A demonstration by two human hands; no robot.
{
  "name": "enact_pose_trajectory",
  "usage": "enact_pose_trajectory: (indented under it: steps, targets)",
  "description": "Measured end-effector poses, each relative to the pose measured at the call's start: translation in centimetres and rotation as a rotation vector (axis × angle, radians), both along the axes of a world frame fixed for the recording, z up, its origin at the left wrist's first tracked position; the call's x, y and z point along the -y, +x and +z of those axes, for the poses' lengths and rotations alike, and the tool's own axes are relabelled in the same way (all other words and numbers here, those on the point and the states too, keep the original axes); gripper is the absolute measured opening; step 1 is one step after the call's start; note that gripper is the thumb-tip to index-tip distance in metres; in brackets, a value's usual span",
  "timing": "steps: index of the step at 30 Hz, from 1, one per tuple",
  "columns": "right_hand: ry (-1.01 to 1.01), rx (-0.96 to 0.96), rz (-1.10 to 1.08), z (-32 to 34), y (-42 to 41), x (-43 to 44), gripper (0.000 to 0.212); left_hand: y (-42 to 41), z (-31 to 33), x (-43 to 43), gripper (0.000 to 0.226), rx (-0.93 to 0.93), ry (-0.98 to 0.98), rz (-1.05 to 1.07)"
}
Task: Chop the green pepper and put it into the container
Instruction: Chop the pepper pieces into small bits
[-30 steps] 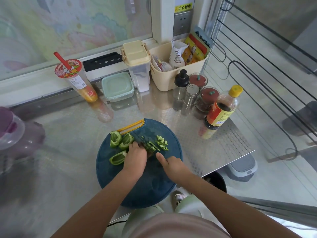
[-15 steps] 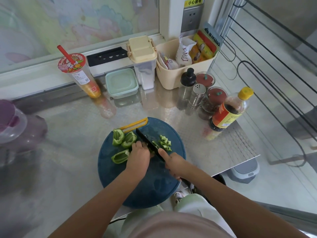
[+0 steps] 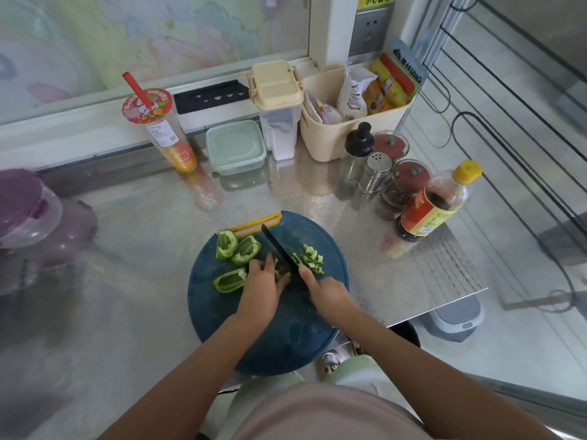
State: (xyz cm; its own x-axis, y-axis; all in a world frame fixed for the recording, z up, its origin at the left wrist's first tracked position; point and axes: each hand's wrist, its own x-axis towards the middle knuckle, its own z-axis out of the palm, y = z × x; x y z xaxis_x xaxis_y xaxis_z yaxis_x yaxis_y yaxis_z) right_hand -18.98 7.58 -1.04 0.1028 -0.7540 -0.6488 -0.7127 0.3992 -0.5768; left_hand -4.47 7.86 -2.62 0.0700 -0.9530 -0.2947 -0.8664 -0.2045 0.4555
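A round dark blue cutting board with a yellow handle lies on the steel counter. On its far left lie three large green pepper pieces. My left hand holds down another pepper piece, mostly hidden under its fingers. My right hand grips a black knife, its forefinger laid along the spine, the blade slanting across that piece. A small heap of chopped pepper sits right of the blade. The pale green lidded container stands shut at the back of the counter.
A drink cup with a red straw, a cream-lidded canister, a beige basket of packets, shakers and jars and a sauce bottle line the back and right. A purple jug stands left. The counter edge runs close on the right.
The knife has worked leftward along the held pepper piece and the chopped heap right of the blade has grown. The view has shifted slightly; both hands stay on the board.
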Motion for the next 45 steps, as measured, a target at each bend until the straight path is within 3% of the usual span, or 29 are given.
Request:
enact_pose_trajectory:
  steps: [3,9,18,45]
  targets:
    - [0.005,0.006,-0.003,-0.3,-1.0,-0.6,0.061,0.0,0.0,-0.6,0.062,-0.111,-0.054,0.053]
    - [-0.035,0.106,-0.048,0.3,-1.1,-1.0,0.065,-0.3,0.6,-0.7,0.06,-0.125,-0.068,0.074]
    - [-0.039,0.057,0.042,0.3,-0.3,-1.6,0.066,0.0,0.7,-0.2,0.037,-0.009,-0.08,0.012]
    - [0.15,0.038,0.017,0.4,1.2,-0.3,0.071,1.5,1.9,2.3,0.031,0.024,0.092,0.07]
